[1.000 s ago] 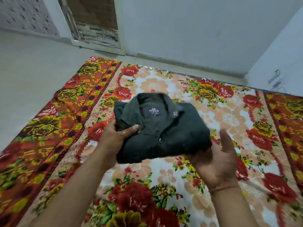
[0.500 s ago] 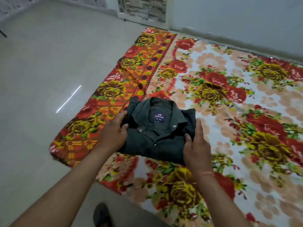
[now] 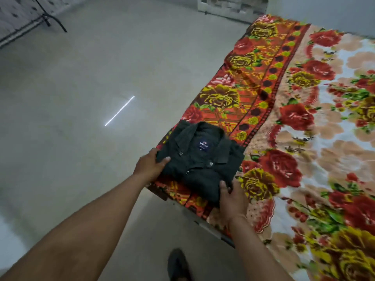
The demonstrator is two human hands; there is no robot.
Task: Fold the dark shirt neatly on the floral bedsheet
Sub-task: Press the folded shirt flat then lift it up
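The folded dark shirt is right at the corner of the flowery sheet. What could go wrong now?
1. The folded dark button-up shirt sits at the corner of the red and yellow floral bedsheet, so it might slip onto the grey floor.
2. If the left hand and right hand tug unevenly, the folds could loosen.

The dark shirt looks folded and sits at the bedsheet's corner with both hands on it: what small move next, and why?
Probably let go. The dark shirt is a compact rectangle, collar up, lying on the floral bedsheet. The left hand grips its left edge, the right hand its near corner. Releasing both should leave it resting neatly.
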